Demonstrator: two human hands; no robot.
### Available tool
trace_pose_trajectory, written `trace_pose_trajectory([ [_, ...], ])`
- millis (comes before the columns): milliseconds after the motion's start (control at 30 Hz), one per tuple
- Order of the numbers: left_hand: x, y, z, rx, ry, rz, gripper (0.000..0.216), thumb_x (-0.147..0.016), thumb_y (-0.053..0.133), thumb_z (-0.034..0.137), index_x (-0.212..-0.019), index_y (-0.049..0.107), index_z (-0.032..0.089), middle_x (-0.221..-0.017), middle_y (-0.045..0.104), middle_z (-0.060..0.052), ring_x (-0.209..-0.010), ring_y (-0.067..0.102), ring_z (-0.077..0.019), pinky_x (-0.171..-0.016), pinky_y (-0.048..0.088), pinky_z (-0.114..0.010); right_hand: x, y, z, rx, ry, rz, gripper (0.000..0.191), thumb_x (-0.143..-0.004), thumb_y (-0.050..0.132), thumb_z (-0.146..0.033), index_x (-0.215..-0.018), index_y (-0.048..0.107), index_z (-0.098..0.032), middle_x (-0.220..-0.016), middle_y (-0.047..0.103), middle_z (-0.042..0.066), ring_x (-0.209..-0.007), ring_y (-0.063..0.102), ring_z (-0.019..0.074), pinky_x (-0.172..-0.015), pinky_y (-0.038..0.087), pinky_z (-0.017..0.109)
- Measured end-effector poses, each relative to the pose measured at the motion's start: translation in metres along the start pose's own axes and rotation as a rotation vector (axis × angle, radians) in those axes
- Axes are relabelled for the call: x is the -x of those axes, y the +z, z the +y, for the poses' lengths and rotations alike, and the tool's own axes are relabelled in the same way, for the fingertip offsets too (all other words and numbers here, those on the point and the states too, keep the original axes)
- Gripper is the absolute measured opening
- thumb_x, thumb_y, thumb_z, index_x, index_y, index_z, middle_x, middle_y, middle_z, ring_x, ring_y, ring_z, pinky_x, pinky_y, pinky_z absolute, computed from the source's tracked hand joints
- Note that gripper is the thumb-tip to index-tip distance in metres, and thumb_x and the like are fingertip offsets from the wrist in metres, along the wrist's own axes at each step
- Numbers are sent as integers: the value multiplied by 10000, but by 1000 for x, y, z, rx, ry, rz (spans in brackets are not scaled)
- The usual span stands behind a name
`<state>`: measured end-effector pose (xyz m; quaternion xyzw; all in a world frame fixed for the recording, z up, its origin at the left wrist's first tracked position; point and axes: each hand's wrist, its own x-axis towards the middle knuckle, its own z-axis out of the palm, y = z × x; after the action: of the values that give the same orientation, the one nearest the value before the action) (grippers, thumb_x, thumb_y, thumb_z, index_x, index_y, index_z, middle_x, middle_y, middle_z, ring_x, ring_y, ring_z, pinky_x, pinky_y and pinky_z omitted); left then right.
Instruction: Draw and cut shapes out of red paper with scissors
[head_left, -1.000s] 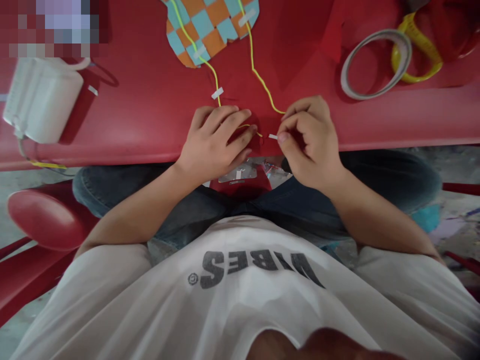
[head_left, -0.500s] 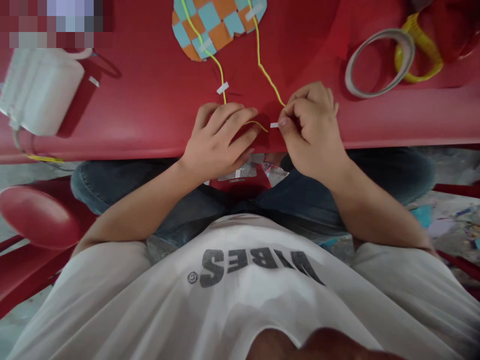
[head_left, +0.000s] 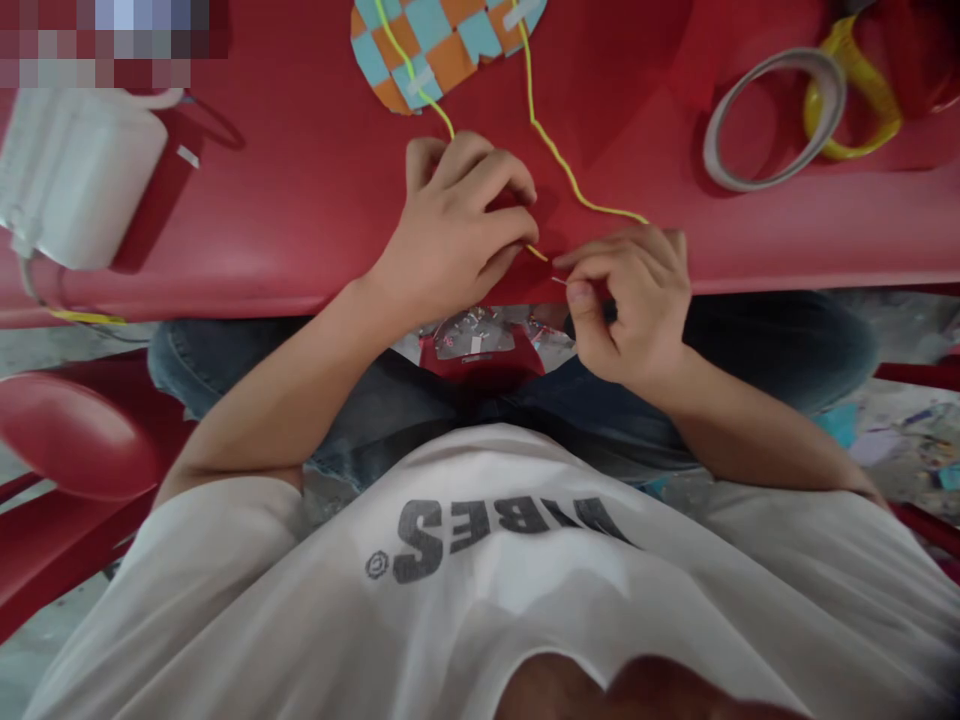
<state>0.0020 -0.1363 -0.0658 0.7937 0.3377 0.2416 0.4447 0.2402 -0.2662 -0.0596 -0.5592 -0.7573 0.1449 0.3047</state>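
Note:
An orange and light-blue checkered paper piece (head_left: 442, 70) lies at the top of the table, with two yellow strings stuck on by small clear tape bits. The left string (head_left: 435, 105) runs under my left hand (head_left: 465, 220), whose curled fingers are closed on it; its loose end pokes out past the fingertips. My right hand (head_left: 634, 305) pinches a small whitish strip of tape (head_left: 559, 280) between thumb and forefinger, seen nearly edge-on. The right string (head_left: 562, 165) reaches the back of the right hand, where its end is hidden.
On the red table (head_left: 285, 200), a tape roll (head_left: 716, 120) leans by yellow-handled scissors (head_left: 877, 140) at right. A white box-like device (head_left: 90, 180) with a cable stands at left, near a small white scrap (head_left: 188, 156). A red stool (head_left: 82, 435) is at lower left.
My left hand has shifted up and slightly right along its string, covering the white tape bit there. My right hand has moved right and a little down, tape strip turned edge-on; the right string now bends rightward.

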Motion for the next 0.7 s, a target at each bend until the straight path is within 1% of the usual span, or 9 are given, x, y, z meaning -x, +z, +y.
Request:
trace_pose_trajectory([
  [100,-1,1,-8,-44,4,-28,66,-961,806,358,-906,837,380,-1303,783,-65,-1438,526,-479,-1296,236,-821,-1,5,7,5,-42,-14,274,-1122,569,-510,-1075,707,-278,-1128,840,73,-1139,743,375,-1075,530,650],
  [200,-5,4,-21,-75,13,-34,94,-1036,747,349,-962,799,323,-1330,778,-26,-1506,469,-391,-1347,223,-725,-5,7,12,-7,-124,-17,209,-1113,574,-440,-1049,692,-280,-1131,850,47,-1098,748,347,-1057,521,629],
  [267,-8,5,-27,-113,18,-37,101,-1064,740,329,-981,777,284,-1353,769,-4,-1510,439,-334,-1370,187,-665,-8,7,15,-31,-175,-10,176,-1105,576,-400,-1047,686,-275,-1134,849,36,-1084,748,337,-1042,518,620],
  [333,-9,6,-26,-199,52,-61,85,-1061,752,290,-983,779,274,-1388,755,4,-1474,442,-317,-1362,168,-648,-9,7,18,-62,-200,-2,182,-1107,564,-387,-1043,684,-266,-1132,840,39,-1085,742,332,-1049,513,620],
  [367,-8,5,-23,-261,85,-75,82,-1062,743,271,-996,791,276,-1413,746,1,-1458,451,-326,-1343,184,-661,-10,7,19,-81,-208,5,200,-1113,551,-393,-1036,681,-263,-1125,835,44,-1084,737,331,-1051,512,622],
  [433,-3,2,-12,-399,162,-79,151,-1080,675,237,-1064,817,285,-1472,723,-20,-1446,474,-362,-1273,256,-704,-12,5,20,-101,-183,-13,272,-1138,502,-442,-1027,682,-273,-1123,813,60,-1103,723,335,-1062,513,629],
  [533,12,-2,6,-539,242,12,298,-1084,560,180,-1151,815,321,-1475,728,-49,-1391,541,-389,-1150,361,-717,-19,-2,19,-79,-62,-95,384,-1160,425,-546,-1038,698,-305,-1130,762,95,-1146,693,360,-1078,515,646],
  [600,23,-2,14,-577,249,43,350,-1084,526,175,-1178,806,362,-1436,751,-47,-1354,574,-389,-1110,386,-706,-27,-8,17,-63,15,-143,397,-1153,414,-570,-1056,706,-320,-1131,726,116,-1160,669,379,-1099,504,663],
  [700,35,2,18,-531,186,7,337,-1109,514,247,-1228,797,386,-1375,775,-62,-1325,587,-397,-1104,390,-711,-38,-14,15,-58,64,-153,354,-1147,413,-530,-1029,675,-323,-1097,699,127,-1123,646,383,-1071,514,648],
])
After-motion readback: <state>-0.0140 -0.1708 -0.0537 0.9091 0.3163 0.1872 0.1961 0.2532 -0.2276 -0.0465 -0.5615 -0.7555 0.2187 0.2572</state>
